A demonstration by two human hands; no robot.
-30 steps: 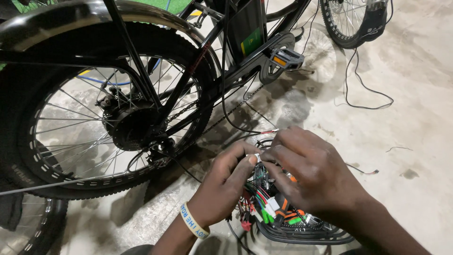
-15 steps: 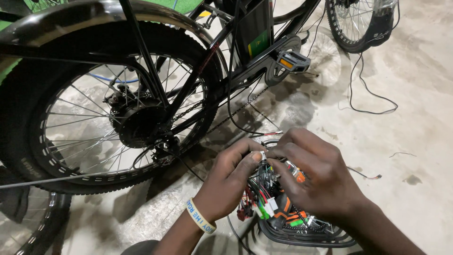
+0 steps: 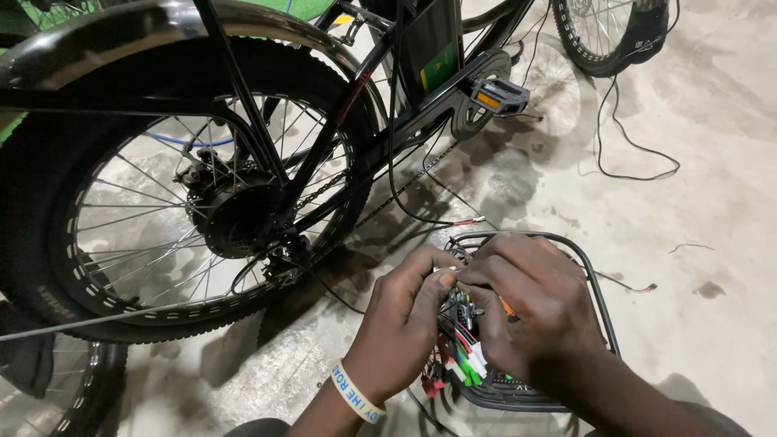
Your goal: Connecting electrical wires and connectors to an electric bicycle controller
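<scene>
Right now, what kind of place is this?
Probably a bike repair spot: stained bare concrete floor, black fat-tyred spoked rear wheel with hub motor, and both hands in a bundle of coloured wire connectors.

Black spoked rear bicycle wheel point(image 3: 202, 202) left; black wire basket point(image 3: 599, 291) right on grey concrete floor point(image 3: 696, 202), bundle of coloured connector wires point(image 3: 461, 356) inside; orange-reflector pedal point(image 3: 498, 95) behind.

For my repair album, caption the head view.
Both hands, left and right, pinch a colourful wire bundle beside a bicycle wheel.

Dim, even light lit the concrete floor point(image 3: 688, 162), soft shadows lay under the bicycle wheel point(image 3: 186, 202), and focus stayed sharp throughout.
</scene>
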